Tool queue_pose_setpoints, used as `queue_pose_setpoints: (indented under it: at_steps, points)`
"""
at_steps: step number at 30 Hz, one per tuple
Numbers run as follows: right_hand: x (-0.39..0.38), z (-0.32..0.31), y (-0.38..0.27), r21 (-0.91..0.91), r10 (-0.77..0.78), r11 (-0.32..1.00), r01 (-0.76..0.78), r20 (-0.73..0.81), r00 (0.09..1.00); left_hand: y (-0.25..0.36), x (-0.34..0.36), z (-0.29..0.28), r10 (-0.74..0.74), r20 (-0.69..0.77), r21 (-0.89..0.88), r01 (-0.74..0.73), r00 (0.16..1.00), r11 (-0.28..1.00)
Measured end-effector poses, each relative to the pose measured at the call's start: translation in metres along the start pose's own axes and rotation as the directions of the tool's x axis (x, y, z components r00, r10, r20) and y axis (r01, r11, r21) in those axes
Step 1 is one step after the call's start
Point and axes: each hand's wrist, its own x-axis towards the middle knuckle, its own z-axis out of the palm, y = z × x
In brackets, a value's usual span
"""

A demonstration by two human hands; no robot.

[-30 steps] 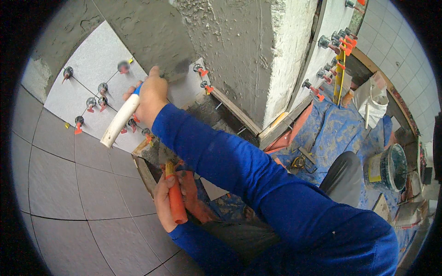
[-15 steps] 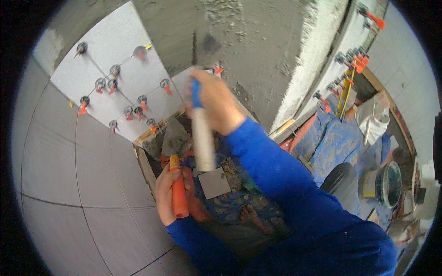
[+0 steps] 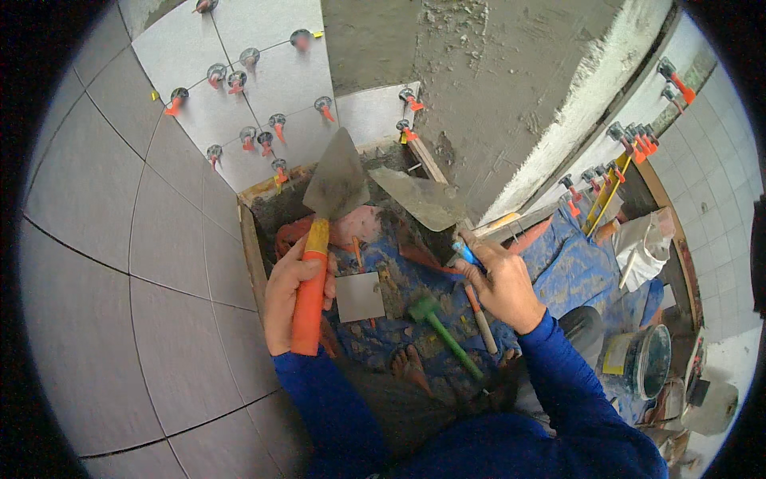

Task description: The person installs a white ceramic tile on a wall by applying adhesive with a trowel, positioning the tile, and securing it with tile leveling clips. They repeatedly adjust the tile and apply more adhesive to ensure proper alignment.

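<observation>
Wrapped around the orange handle of a pointed trowel [image 3: 338,180] is my left hand [image 3: 286,299], and the grey blade points away from me. My right hand [image 3: 508,286] is closed on the blue handle of another trowel [image 3: 423,199], whose mortar-smeared blade extends left toward the first blade. A small gap seems to separate the two blades. Ahead of both stands a mortar-coated wall [image 3: 471,152]. White tiles [image 3: 279,68] cover its left part, with several levelling clips [image 3: 237,81] of red and black in the joints.
A square tile piece [image 3: 361,297], a green mallet [image 3: 443,331] and another hand tool [image 3: 480,319] lie on the blue sheet [image 3: 550,247] below my hands. To the right are a bucket [image 3: 638,361], a white bag [image 3: 645,247] and a yellow level [image 3: 606,195]. Grey tiles [image 3: 88,311] line the left wall.
My right hand has swung down and to the right with its trowel, away from the wall corner. My left hand keeps its trowel, whose blade now shows more fully. The view has shifted.
</observation>
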Motion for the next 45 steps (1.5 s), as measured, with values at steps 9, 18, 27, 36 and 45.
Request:
queue_pose_setpoints:
  at_steps: [9,18,27,36,45]
  points:
    - [-0.006,0.006,-0.009,-0.072,-0.019,0.997,0.014,-0.072,0.997,-0.004,-0.011,0.021,0.069,0.106,-0.025,-0.066,0.992,0.997]
    - [0.02,0.018,-0.009,0.007,-0.07,0.997,0.075,-0.297,0.952,0.006,-0.018,0.04,0.229,0.117,0.103,-0.241,0.966,0.965]
    - [0.041,0.021,-0.011,0.051,-0.087,0.991,0.122,-0.444,0.892,0.002,-0.017,0.04,0.178,0.189,0.123,-0.203,0.966,0.971]
    - [0.067,0.01,-0.022,-0.01,-0.088,0.995,0.097,-0.513,0.854,-0.007,0.02,0.041,0.152,0.15,-0.008,-0.152,0.977,0.988]
    - [0.061,0.014,-0.006,-0.473,-0.209,0.88,-0.04,-0.462,0.862,-0.016,0.04,0.04,0.179,0.181,-0.211,-0.14,0.967,0.967]
